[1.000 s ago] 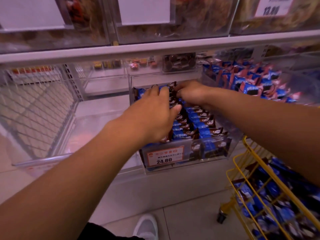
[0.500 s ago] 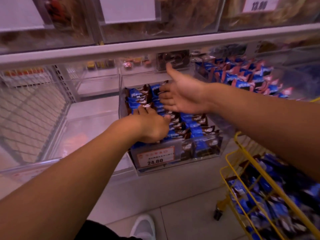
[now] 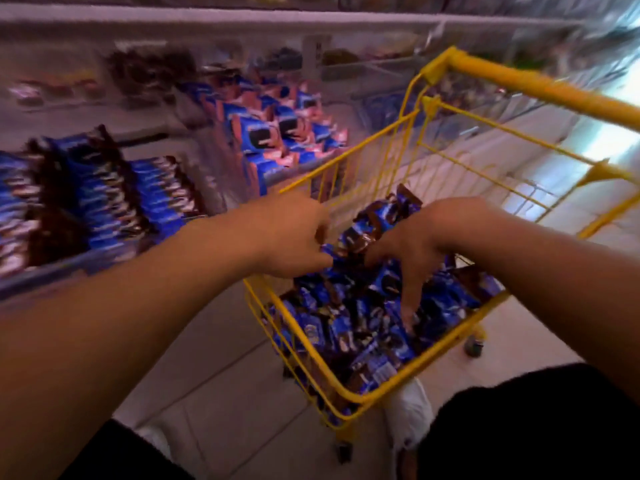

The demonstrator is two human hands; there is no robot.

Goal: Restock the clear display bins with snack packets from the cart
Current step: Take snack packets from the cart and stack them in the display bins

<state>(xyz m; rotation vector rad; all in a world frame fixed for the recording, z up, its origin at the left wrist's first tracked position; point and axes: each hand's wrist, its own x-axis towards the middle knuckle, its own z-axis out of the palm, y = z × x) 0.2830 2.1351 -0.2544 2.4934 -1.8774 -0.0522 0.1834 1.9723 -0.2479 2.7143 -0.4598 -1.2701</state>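
Observation:
A yellow wire cart (image 3: pixel 375 396) at the right holds a heap of blue and brown snack packets (image 3: pixel 346 327). Both my hands are down inside it. My left hand (image 3: pixel 294 237) has its fingers curled and pinches a blue packet (image 3: pixel 328 252) at the top of the heap. My right hand (image 3: pixel 415 251) spreads its straight fingers down into the packets, touching them. A raised clump of packets (image 3: pixel 377 220) sits between the two hands. The clear display bin (image 3: pixel 69 268) at the left holds neat rows of the same packets. The view is blurred by motion.
A neighbouring clear bin (image 3: pixel 266 174) of blue and pink packets stands behind the cart's left rim. The cart's yellow handle (image 3: pixel 540 86) crosses the upper right. Pale floor tiles (image 3: pixel 221 375) lie below, with my white shoe (image 3: pixel 412 410) under the cart.
Both hands left the display bin and swung right into the cart. The view turned right and down, so the bin is now at the left edge.

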